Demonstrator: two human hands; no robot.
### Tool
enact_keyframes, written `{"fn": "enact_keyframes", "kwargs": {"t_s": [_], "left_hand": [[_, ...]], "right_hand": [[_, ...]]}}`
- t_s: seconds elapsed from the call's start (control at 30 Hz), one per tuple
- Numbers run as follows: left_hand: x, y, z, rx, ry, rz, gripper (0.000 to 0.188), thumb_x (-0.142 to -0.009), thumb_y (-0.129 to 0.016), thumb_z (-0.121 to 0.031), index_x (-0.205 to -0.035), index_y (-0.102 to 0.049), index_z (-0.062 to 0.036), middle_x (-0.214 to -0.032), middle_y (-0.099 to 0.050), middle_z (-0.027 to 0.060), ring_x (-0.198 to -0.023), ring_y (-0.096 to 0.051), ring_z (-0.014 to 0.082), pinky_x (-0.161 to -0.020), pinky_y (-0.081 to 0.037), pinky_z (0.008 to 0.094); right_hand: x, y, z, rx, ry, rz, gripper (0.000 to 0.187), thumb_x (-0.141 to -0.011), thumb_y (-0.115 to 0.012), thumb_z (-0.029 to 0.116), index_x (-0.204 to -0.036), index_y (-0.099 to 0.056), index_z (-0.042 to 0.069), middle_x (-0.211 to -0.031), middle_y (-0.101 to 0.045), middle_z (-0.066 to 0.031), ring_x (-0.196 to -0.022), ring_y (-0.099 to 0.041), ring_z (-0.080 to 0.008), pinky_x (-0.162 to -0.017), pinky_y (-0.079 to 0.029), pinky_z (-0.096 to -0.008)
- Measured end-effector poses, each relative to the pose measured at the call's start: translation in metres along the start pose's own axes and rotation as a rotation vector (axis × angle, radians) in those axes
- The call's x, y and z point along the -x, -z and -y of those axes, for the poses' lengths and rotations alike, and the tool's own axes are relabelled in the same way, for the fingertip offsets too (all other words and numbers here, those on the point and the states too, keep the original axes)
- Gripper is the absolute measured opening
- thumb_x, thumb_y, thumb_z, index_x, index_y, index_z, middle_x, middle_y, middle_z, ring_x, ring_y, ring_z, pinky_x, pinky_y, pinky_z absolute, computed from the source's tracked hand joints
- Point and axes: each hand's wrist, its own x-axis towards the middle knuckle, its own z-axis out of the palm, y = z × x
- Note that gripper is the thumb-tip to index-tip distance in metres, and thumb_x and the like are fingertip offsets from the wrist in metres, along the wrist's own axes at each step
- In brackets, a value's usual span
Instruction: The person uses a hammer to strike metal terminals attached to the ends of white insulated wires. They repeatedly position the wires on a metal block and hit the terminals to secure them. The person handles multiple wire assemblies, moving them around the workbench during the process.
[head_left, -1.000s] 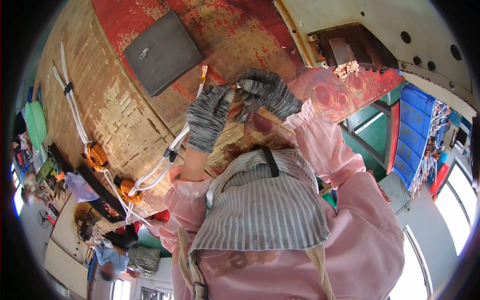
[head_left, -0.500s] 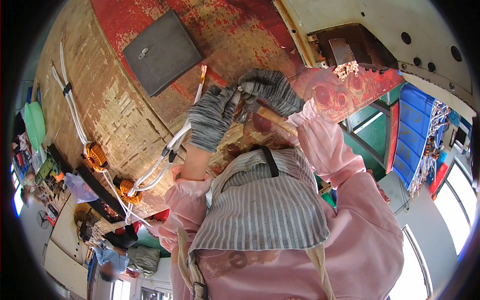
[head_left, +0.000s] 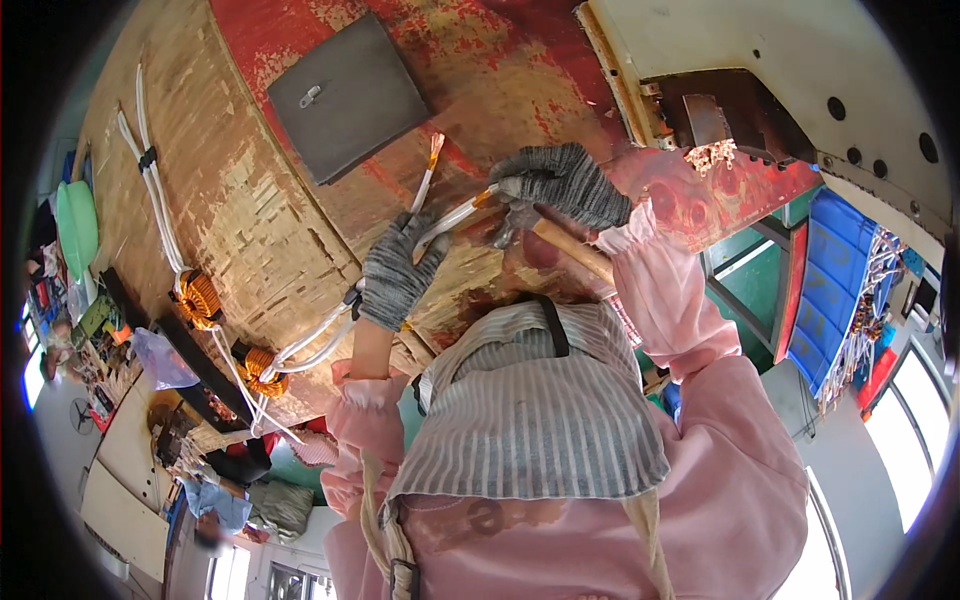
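Right fingers: your right hand (head_left: 565, 186) pinches, apparently, the copper end (head_left: 486, 195) of a white cable (head_left: 456, 216).
Left fingers: your left hand (head_left: 396, 275) curls around the white leads; how tightly, you cannot tell.
Change: your hands meet at the tip a moment ago; now the left sits farther down, exposing cable between them.
Meaning: your right hand alone seems to control the tip, the left only steadying.
Second lead: bared copper tip (head_left: 436, 150) juts beyond your left hand.
Hammer (head_left: 572, 248): on the counter (head_left: 265, 200), below your right hand.
Dark slab (head_left: 350, 100): farther out, metal lug (head_left: 311, 96) on top.
Coils (head_left: 199, 299): leftward, copper-wound.
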Motion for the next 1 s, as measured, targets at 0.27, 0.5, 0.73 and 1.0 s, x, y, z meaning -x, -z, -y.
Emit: {"fn": "enact_keyframes", "kwargs": {"t_s": [0.27,0.5,0.73,1.0], "left_hand": [[0.012,0.013,0.018,-0.140,-0.001,-0.228,0.029,-0.082,-0.055,-0.018,-0.112,-0.056,-0.0178,-0.084,-0.057,0.0104,-0.070,-0.058,0.0261,-0.063,-0.048,0.0348],[-0.027,0.027,0.063,-0.126,-0.092,-0.602,0.026,-0.083,-0.055,-0.020,-0.108,-0.058,-0.0170,-0.097,-0.059,0.0121,-0.078,-0.059,0.0286,-0.067,-0.049,0.0347],[-0.045,0.033,0.061,-0.237,0.185,-0.431,0.035,-0.086,-0.049,-0.025,-0.121,-0.048,-0.0280,-0.106,-0.058,0.0105,-0.080,-0.061,0.0282,-0.065,-0.049,0.0361],[-0.040,0.039,0.043,-0.415,0.315,-0.303,0.037,-0.086,-0.047,-0.021,-0.122,-0.047,-0.0313,-0.106,-0.057,0.0099,-0.075,-0.061,0.0280,-0.063,-0.050,0.0366]], "right_hand": [[-0.035,-0.004,0.026,0.068,0.008,0.021,0.020,-0.083,-0.058,0.017,-0.095,-0.061,0.001,-0.082,-0.063,-0.0063,-0.072,-0.058,-0.0114,-0.067,-0.049,-0.0252],[-0.130,-0.009,0.045,0.094,0.108,0.020,0.021,-0.084,-0.057,0.016,-0.097,-0.061,0.000,-0.081,-0.062,-0.0046,-0.072,-0.058,-0.0103,-0.069,-0.049,-0.0235],[-0.185,0.006,0.049,0.296,0.090,0.071,0.019,-0.077,-0.064,0.015,-0.093,-0.065,0.005,-0.081,-0.065,-0.0053,-0.067,-0.060,-0.0116,-0.062,-0.051,-0.0239],[-0.193,0.006,0.051,0.910,0.513,0.038,0.023,-0.076,-0.064,0.013,-0.099,-0.063,0.010,-0.095,-0.061,-0.0054,-0.087,-0.058,-0.0150,-0.080,-0.047,-0.0261]]}}
